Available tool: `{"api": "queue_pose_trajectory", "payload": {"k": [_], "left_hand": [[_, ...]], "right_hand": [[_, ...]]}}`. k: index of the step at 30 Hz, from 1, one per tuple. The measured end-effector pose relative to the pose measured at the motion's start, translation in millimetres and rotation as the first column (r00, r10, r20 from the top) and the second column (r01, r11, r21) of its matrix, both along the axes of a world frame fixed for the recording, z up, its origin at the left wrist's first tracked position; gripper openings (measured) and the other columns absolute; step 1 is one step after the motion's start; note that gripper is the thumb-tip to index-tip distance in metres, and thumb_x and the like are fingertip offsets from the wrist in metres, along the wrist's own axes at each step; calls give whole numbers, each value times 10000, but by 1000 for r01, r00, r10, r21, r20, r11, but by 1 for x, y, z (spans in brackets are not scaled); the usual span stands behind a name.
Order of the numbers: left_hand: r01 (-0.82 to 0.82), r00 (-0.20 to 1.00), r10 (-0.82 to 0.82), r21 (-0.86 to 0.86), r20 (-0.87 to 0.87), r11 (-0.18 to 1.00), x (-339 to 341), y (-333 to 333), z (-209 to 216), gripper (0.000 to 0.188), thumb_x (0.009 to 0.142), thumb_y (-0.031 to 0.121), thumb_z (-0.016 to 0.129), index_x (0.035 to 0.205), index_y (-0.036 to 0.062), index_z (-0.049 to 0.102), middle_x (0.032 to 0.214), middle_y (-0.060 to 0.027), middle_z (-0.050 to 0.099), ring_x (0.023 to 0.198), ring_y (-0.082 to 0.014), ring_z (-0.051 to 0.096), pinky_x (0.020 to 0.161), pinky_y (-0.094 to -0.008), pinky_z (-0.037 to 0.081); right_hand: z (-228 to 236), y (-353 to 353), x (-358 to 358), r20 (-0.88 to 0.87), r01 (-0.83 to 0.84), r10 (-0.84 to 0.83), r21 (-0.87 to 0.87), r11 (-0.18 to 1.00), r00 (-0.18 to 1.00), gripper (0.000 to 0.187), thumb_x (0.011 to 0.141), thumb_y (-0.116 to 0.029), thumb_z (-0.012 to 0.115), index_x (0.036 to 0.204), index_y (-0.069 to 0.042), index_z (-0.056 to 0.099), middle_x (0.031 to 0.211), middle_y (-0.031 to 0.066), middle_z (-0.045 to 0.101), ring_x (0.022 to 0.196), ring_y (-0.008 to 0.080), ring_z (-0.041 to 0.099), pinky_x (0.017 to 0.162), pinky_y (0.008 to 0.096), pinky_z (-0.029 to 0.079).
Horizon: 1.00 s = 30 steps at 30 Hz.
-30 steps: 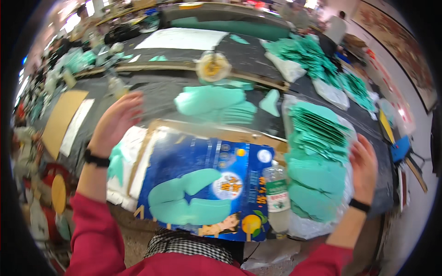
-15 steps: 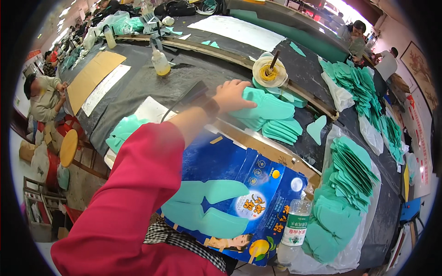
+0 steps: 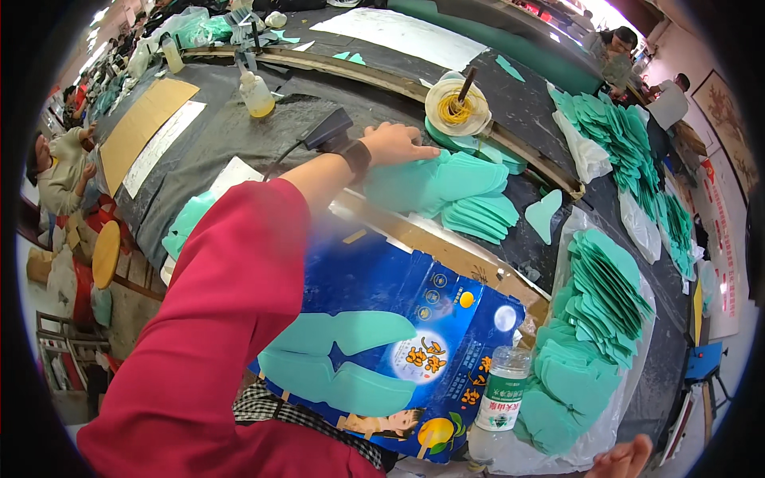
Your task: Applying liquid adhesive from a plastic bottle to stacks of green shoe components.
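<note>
Left hand flat on a stack of teal cut pieces (black wrist strap, red sleeve). Two teal pieces lie on blue printed cardboard. Plastic bottle just beside it. Right hand at bottom edge.

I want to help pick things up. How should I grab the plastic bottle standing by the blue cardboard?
Probably best to take the plastic bottle round its labelled middle, coming from its open front side. It stands upright and round; the blue cardboard and the green cut pieces crowd its other sides.
</note>
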<state>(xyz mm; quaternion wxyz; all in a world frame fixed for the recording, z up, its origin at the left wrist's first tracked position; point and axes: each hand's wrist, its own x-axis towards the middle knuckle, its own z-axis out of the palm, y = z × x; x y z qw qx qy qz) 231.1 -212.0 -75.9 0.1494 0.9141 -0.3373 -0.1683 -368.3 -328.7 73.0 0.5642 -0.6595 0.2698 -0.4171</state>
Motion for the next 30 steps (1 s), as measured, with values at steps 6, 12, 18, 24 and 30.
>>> {"api": "queue_pose_trajectory", "payload": {"k": [6, 12, 18, 24, 30], "left_hand": [[-116, 990, 134, -311, 37, 943, 10, 1, -10, 814, 878, 726, 593, 1474, 176, 528, 1448, -181, 569, 1368, -388, 503, 1125, -576, 348], [-266, 963, 244, -258, -114, 929, 23, 32, -3, 695, 935, 674, 553, 1193, 58, 747, 1175, -230, 719, 1194, -410, 636, 1025, -491, 491], [-212, 977, 208, -100, -50, 972, 26, 44, -2, 676, 949, 696, 469, 1293, 170, 718, 1388, -204, 611, 1343, -460, 505, 1097, -596, 389], [-117, 985, 139, -188, 106, 975, 17, 30, -13, 539, 984, 646, 458, 1294, 287, 715, 1337, -178, 578, 1289, -397, 486, 1080, -575, 347], [-4, 995, 14, -99, 101, 995, 20, 17, -13, 629, 984, 680, 455, 1258, 189, 737, 1345, -173, 570, 1313, -372, 451, 1086, -578, 317]], "right_hand": [[33, -23, 170, -285, -216, 184, -86, 973, 941, 384, 963, -155, 678, 1300, 2, 581, 928, 52, 635, 822, 125, 595, 743, 282, 511], [-45, -82, 318, -584, -480, 301, -176, 860, 754, 440, 906, -206, 750, 1271, 15, 642, 1212, 113, 685, 1083, 198, 645, 965, 331, 497], [-102, -73, 425, -595, -594, 318, -352, 723, 739, 554, 881, -321, 758, 1311, 7, 642, 1304, 175, 678, 1251, 289, 615, 1075, 377, 450], [-143, -64, 479, -682, -667, 263, -436, 604, 683, 624, 930, -452, 697, 1327, 26, 632, 1331, 221, 653, 1258, 358, 604, 1079, 416, 454], [-145, -75, 482, -804, -753, 172, -426, 501, 569, 784, 888, -581, 682, 1386, 19, 594, 1388, 228, 609, 1309, 356, 557, 1119, 444, 414]]}}
